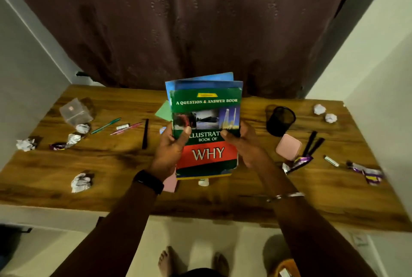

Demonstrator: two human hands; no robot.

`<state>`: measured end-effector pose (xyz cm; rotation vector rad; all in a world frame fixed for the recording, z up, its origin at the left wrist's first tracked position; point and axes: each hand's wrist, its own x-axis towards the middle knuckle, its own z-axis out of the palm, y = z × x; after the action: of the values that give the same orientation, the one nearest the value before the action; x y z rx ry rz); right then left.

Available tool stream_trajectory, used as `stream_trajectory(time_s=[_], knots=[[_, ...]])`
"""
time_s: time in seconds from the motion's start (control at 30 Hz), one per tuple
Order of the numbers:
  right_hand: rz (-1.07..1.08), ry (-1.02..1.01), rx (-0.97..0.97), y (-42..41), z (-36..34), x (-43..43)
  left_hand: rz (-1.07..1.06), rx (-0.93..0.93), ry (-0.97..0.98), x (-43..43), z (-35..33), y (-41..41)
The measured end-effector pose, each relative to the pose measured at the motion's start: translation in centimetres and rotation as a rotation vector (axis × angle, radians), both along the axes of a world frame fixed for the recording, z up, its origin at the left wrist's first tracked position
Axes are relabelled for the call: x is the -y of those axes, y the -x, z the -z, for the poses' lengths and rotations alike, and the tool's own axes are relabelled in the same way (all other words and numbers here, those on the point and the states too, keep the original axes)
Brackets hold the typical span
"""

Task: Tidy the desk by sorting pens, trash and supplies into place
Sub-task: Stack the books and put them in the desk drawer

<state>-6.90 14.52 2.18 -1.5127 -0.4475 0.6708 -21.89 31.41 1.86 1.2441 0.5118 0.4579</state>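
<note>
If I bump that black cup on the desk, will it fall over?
Probably quite easily. The black cup looks like thin mesh and nothing sticks out of its top, so it is likely light. It is round, so once on its side it might roll along the desk.

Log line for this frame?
left hand: grips book stack | right hand: grips book stack | desk: loose pens, crumpled paper, wrappers unsorted | pen cup: standing

Brown curtain at back, white wall rt.
</note>
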Motion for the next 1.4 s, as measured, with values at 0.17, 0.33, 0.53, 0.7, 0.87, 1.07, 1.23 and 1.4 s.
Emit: stream_trajectory(time_s=[0.17, 0.33, 0.53, 0.7, 0.87, 1.07, 1.23, 1.4], knots=[[0.138, -0.03, 0.125, -1.5, -0.2, 7.1, 0.079, 0.017, -0.193, 6.5, -0.2, -3.4], [0.211, 0.009, 0.104, -1.8, 2.7, 12.4, 0.152, -0.003, -0.287, 11.1, 2.2, -4.9], [0.198, 0.036, 0.023, -1.1, 5.0, 14.4, 0.18, -0.061, -0.277, 12.2, 4.2, -5.1], [0.176, 0.032, -0.005, -1.2, 5.5, 14.4, 0.206, -0.066, -0.258, 12.1, 4.0, -5.1], [0.174, 0.036, 0.0, -1.4, 5.8, 14.6, 0.212, -0.123, -0.233, 12.3, 5.2, -4.9], [0.178, 0.008, 0.052, -1.3, 4.3, 14.7, 0.237, -0.115, -0.252, 12.4, 2.5, -4.8], [0.218, -0.022, 0.079, 0.3, 0.5, 15.6, 0.259, -0.024, -0.236, 12.5, -1.5, -3.6], [0.199, -0.088, 0.035, 5.0, -1.5, 18.2, 0.327, 0.014, 0.075, 14.0, -2.3, 0.3]])
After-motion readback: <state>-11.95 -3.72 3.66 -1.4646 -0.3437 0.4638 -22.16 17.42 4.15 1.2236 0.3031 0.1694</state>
